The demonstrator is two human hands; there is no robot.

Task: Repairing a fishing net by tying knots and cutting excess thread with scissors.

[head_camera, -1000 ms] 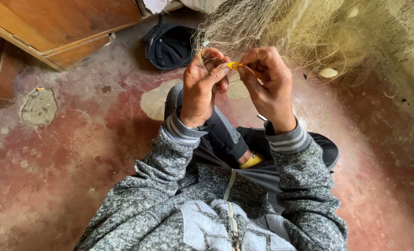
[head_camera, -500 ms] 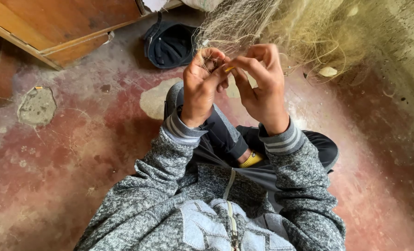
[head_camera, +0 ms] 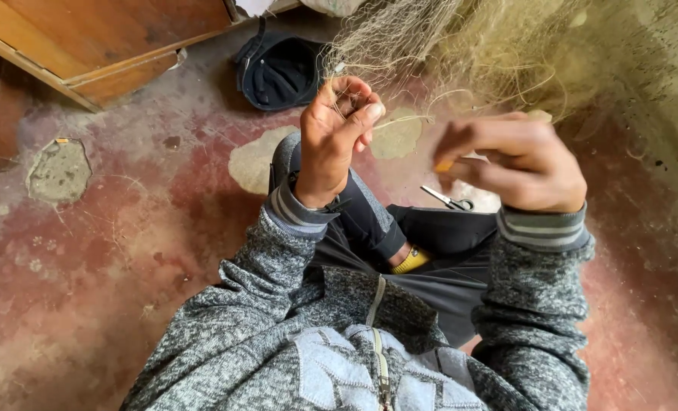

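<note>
1. Since the pic half a sec ago, your right hand point(head_camera: 518, 164) has pulled away to the right. The 2 hands were close together; now they're apart.
2. Left hand point(head_camera: 337, 137): fingers pinched shut on a bit of the net point(head_camera: 461, 46) mesh.
3. Right hand is blurry, fingers curled shut on a small yellow tool point(head_camera: 444, 165), w/ a thin thread point(head_camera: 404, 120) stretched across to the left hand.
4. Looks like one knot is being pulled tight. Lots of net is left, I think; can't tell how much is mended.
5. Around you: scissors point(head_camera: 447, 199) on the floor point(head_camera: 111, 251) by your leg, a dark cap point(head_camera: 278, 72) & a wood door point(head_camera: 103, 38) up top. Loose net hangs near your hands & could snag the thread.
</note>
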